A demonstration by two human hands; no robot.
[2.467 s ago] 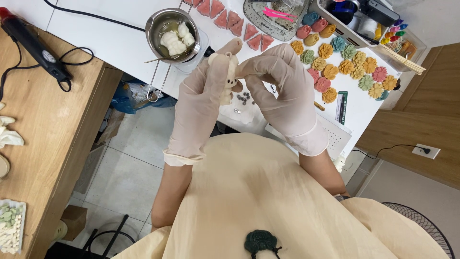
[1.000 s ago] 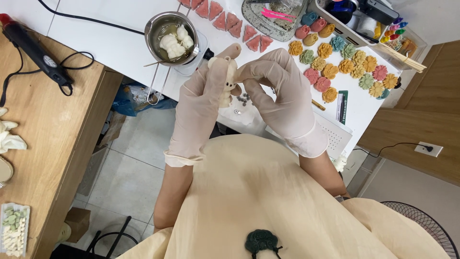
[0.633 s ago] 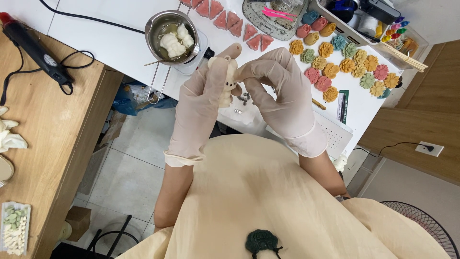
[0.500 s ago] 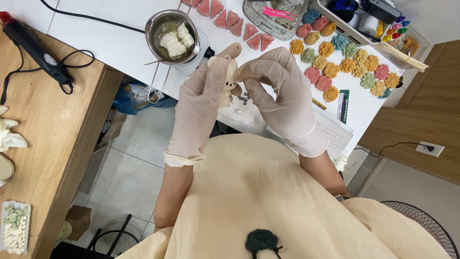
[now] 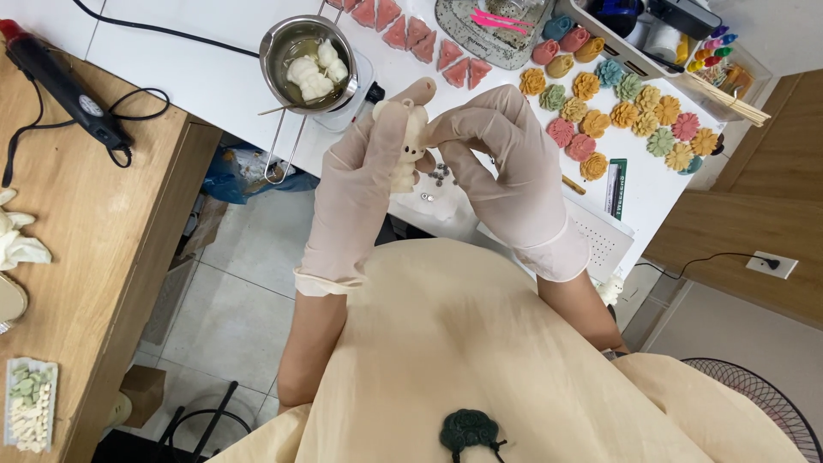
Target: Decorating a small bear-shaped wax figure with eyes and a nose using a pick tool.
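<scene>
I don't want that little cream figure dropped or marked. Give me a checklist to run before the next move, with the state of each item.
1. Left hand wraps the cream figure: ok.
2. Right hand fingertips on the figure's front: ok.
3. Both gloves intact: cannot tell.
4. Figure held above the white table edge, not over bare floor: ok.
5. Metal pot clear of both hands: ok.
6. Small dark beads within reach: ok.

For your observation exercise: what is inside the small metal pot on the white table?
The metal pot holds several whitish lumps sitting in a yellowish liquid. A thin stick leans at its rim. The pot's bottom beneath the lumps is covered.
</scene>
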